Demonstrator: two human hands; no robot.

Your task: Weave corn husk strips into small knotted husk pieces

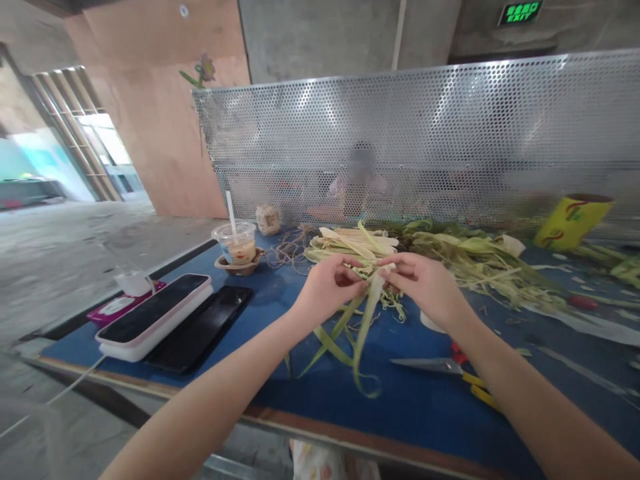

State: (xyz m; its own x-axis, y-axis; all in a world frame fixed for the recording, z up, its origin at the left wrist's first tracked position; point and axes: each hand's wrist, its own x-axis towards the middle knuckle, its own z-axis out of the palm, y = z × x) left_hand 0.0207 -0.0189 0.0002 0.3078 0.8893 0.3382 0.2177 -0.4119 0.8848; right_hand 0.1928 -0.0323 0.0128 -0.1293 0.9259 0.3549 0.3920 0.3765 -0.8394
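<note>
Both hands meet over the middle of the table, holding a bunch of long green corn husk strips (367,327) whose loose ends hang and curl toward me. My left hand (333,283) is closed, thumb and fingertips pinching the bunch from the left. From the right, the fingertips of my right hand (423,283) pinch its upper end. Just behind my fingers lies a stack of pale husks (353,241). Scissors (435,365) with yellow and red handles rest near my right forearm, blades pointing left.
A larger heap of husks (460,257) spreads right, near a yellow cylinder (573,223). On the left are an iced drink cup (236,243), a black phone (203,327), a pink-edged device (157,313) and a ball of twine (268,219). A perforated metal screen (410,140) borders the back.
</note>
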